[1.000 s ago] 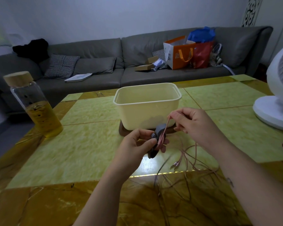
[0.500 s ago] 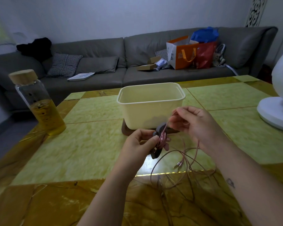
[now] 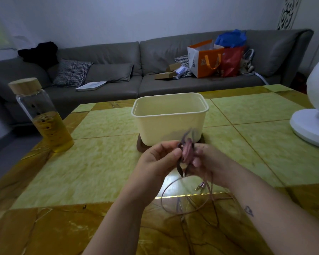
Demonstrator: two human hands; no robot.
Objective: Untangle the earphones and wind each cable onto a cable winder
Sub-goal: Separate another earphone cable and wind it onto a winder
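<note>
Limp and light, the pink cable [image 3: 161,198] wants holding close to the cable winder [image 3: 187,153] that the left hand [image 3: 158,162] pinches; the fingers of the right hand [image 3: 208,161] are too blurred to tell.

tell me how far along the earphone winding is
Done: a few pink turns sit on the dark winder. In hand: the left hand grips the winder, the right hand holds the cable at it. Left: most of the cable lies in loose loops on the table, plugs included.
</note>
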